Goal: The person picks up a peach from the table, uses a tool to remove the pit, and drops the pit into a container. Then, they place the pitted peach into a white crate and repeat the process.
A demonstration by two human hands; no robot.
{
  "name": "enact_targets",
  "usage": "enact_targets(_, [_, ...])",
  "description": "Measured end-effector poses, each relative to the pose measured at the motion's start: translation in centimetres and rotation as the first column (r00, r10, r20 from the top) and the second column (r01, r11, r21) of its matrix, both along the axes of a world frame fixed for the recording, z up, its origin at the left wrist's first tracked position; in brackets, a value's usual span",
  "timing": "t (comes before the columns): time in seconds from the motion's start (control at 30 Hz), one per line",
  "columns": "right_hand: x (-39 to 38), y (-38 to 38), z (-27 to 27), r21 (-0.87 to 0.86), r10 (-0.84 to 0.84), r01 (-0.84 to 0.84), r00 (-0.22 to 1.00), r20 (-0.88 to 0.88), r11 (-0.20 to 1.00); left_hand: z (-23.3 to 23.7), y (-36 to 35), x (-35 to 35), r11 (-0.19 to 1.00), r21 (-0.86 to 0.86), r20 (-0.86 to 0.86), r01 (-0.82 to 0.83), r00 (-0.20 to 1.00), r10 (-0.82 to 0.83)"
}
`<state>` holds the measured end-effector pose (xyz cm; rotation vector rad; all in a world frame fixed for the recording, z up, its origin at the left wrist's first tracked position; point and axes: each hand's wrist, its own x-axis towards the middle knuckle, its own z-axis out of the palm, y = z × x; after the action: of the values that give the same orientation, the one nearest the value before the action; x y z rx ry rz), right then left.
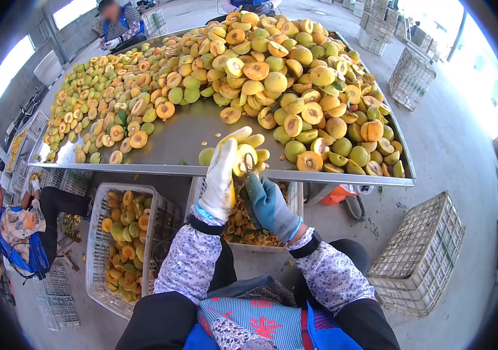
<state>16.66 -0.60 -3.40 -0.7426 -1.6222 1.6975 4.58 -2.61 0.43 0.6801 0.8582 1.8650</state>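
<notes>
My left hand [221, 175], in a white and yellow glove, is closed round a yellow peach half [241, 157], cut face turned up towards me. My right hand [273, 207], in a teal and grey glove, grips a small looped metal pitting tool [249, 161]. Its loop rests at the middle of the cut face; the handle is hidden in my fingers. Both hands are over the front edge of a metal table [173, 143]. A heap of halved peaches [275, 81] covers much of the table, and one greenish peach piece [206, 156] lies just left of my left hand.
Below the table edge stands a crate [298, 204] of peach scraps. To its left is a white crate [94, 251] of peach halves. An upturned-looking crate [421, 256] sits at right. Co-workers sit at left [24, 227] and across the table [123, 29].
</notes>
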Motion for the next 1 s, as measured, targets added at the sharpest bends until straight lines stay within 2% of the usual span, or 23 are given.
enact_targets(0.03, [0.1,-0.1,0.3,0.02,-0.015,0.015,1.0,0.012,1.0,-0.3,0.0,-0.5,0.999,-0.009,0.062,0.036,0.997,-0.035])
enact_targets(0.07, [0.2,-0.1,0.0,0.178,-0.073,0.063,0.996,0.052,0.982,-0.6,0.1,-1.1,0.996,-0.083,0.07,0.02,0.997,-0.014])
enact_targets(0.1, [0.3,-0.1,-0.2,0.331,-0.135,0.1,0.987,0.084,0.938,-0.8,0.0,-1.6,0.995,-0.075,0.059,0.067,0.996,-0.062])
enact_targets(0.17, [0.6,0.1,0.0,0.401,-0.137,0.066,0.979,0.151,0.914,-1.2,-0.1,-2.2,0.985,-0.064,0.04,0.159,0.987,-0.157])
enact_targets(0.2, [0.7,0.1,0.2,0.433,-0.139,0.046,0.973,0.186,0.9,-1.2,-0.1,-2.0,0.988,-0.056,0.05,0.143,0.989,-0.14])
enact_targets(0.27, [0.8,0.1,0.5,0.398,-0.103,0.014,0.973,0.205,0.917,-0.9,0.0,-1.2,0.993,-0.039,0.068,0.112,0.992,-0.11])
enact_targets(0.37, [0.9,0.2,0.1,0.401,-0.083,-0.007,0.975,0.207,0.916,-0.1,-0.3,0.3,0.998,-0.066,0.146,-0.019,0.989,0.028])
enact_targets(0.47, [1.1,0.4,0.0,0.432,-0.067,-0.009,0.985,0.16,0.902,-0.4,-0.4,-0.3,0.999,-0.045,0.119,0.027,0.993,-0.022])
enact_targets(0.5, [1.1,0.3,0.0,0.441,-0.059,-0.008,0.989,0.139,0.898,-0.2,-0.7,-0.5,0.994,-0.085,0.083,0.061,0.995,-0.054])
enact_targets(0.6, [1.5,0.0,-0.2,0.434,-0.041,-0.072,0.969,0.245,0.898,0.6,-1.1,-1.5,0.973,-0.186,-0.032,0.138,0.989,-0.147])
enact_targets(0.67, [0.8,-0.6,-1.7,0.314,0.01,-0.054,0.99,0.141,0.948,0.6,-1.2,-2.1,0.958,-0.228,-0.125,0.172,0.971,-0.204])
enact_targets(0.8, [-0.6,-0.7,-3.0,0.065,0.121,-0.123,0.992,0.025,0.99,0.7,-1.2,-1.5,0.961,-0.265,-0.087,0.079,0.991,-0.105])
enact_targets(0.87, [0.2,-0.4,-2.3,0.181,0.113,-0.143,0.98,0.163,0.973,0.1,-0.9,-1.3,0.962,-0.272,-0.128,0.038,0.989,-0.075])
enact_targets(0.9, [0.5,-0.2,-1.9,0.24,0.098,-0.154,0.968,0.231,0.959,-0.1,-0.6,-1.9,0.956,-0.272,-0.162,0.107,0.975,-0.155])
enact_targets(0.97, [0.5,-0.3,-2.6,0.214,0.082,-0.114,0.985,0.155,0.97,-0.6,-0.4,-3.0,0.929,-0.279,-0.218,0.244,0.926,-0.308])
enact_targets(1.0, [0.5,-0.4,-2.8,0.2,0.073,-0.095,0.991,0.116,0.975,-0.3,-0.6,-2.4,0.956,-0.221,-0.17,0.193,0.958,-0.233])
